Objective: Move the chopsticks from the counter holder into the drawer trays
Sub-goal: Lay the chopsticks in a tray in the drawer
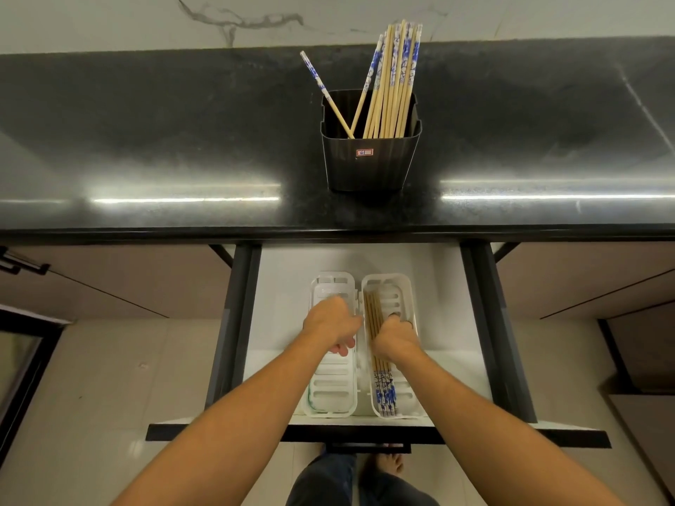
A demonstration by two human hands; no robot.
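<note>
Fingers (403, 325) of the right hand (396, 339) curl round a chopstick bundle (384, 392) in the right tray (406, 286). The left hand (330, 325) rests on the left tray (332, 394), grip unclear. Most chopsticks (392, 85) await in the holder (369, 158).

A home kitchen: a polished black stone tabletop (182, 140) runs across the frame's middle under a white veined wall (109, 20), a black holder (369, 162) of chopsticks (394, 74) stands on it, and cabinet fronts (109, 283) flank an open drawer (285, 304) below, above pale floor tiles (109, 378) with a bare foot (391, 463) at the bottom edge.
</note>
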